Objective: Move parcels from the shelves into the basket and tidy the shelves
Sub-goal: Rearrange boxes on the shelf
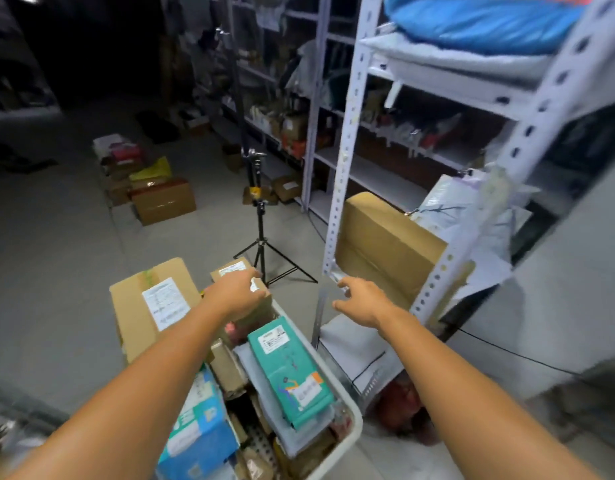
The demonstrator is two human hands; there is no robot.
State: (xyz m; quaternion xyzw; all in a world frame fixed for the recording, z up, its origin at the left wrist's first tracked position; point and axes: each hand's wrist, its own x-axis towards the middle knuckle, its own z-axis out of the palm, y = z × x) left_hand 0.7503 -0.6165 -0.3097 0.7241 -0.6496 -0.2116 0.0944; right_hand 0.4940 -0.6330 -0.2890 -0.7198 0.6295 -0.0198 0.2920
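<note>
Cardboard boxes (164, 202) and a black tripod (261, 233) stand on the grey floor (57, 271).

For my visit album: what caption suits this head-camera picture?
Left hand holds a small box at the full basket while the right hand reaches toward the shelf rack.

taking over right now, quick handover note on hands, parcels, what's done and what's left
Left hand grips the small cardboard box at the far end of the basket.
Right hand open and empty, reaching toward the big cardboard box at the foot of the shelf unit.
Done: basket piled with parcels, teal parcel on top.
Left: the big cardboard box, the pale mailer bags beside it, higher shelves loaded.
</note>
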